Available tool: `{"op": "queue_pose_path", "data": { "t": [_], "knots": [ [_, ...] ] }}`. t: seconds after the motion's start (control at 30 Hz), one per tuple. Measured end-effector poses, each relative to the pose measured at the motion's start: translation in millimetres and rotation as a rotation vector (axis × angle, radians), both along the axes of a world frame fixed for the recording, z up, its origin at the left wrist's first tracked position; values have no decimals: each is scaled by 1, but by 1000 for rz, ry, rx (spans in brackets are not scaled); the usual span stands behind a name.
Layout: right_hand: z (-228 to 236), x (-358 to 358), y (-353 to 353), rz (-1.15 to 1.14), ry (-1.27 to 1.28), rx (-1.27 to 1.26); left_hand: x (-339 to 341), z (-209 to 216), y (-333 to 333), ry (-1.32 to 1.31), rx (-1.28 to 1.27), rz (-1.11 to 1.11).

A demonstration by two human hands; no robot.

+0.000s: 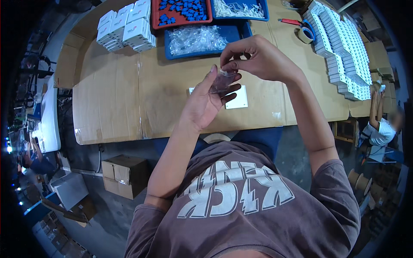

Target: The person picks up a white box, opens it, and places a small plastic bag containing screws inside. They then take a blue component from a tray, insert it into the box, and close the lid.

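Note:
A small clear plastic bag [222, 82] is held upright in my left hand [202, 103], between the thumb and the spread fingers. At the bag's mouth, my right hand [264, 60] has its thumb and index finger pinched together. Something small and whitish shows by those fingertips, too small to make out. Below my left hand, a flat white square plate [237, 99] lies on the cardboard-covered table, partly hidden by the fingers.
Beyond my hands stand a blue tray [167, 50] of clear bags, a red tray [180, 23] of blue parts and another blue tray [241, 18] of white pieces. White boxes [137, 30] are stacked left, more boxes [340, 47] right, near a tape roll [306, 34]. A person [382, 129] sits far right.

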State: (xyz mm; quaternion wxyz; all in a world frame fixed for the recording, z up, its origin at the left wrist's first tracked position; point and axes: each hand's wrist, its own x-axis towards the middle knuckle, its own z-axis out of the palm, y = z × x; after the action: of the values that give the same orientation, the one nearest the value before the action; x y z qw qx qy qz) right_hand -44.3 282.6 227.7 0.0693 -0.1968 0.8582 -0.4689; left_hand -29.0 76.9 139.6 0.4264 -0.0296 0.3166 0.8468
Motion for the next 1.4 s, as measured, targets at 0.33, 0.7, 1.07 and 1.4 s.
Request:
{"op": "queue_pose_path", "data": {
  "t": [0.33, 0.7, 1.07, 1.4],
  "knots": [
    [-8, 36, -11, 135, -16, 122, 40, -13, -13, 55, -19, 37],
    [1, 80, -33, 187, -232, 54, 81, -6, -29, 81, 13, 54],
    [3, 138, -52, 166, -118, 172, 128, 6, -43, 95, 20, 50],
    [17, 159, -57, 152, -45, 210, 144, 16, -53, 147, 26, 4]
  ]
}}
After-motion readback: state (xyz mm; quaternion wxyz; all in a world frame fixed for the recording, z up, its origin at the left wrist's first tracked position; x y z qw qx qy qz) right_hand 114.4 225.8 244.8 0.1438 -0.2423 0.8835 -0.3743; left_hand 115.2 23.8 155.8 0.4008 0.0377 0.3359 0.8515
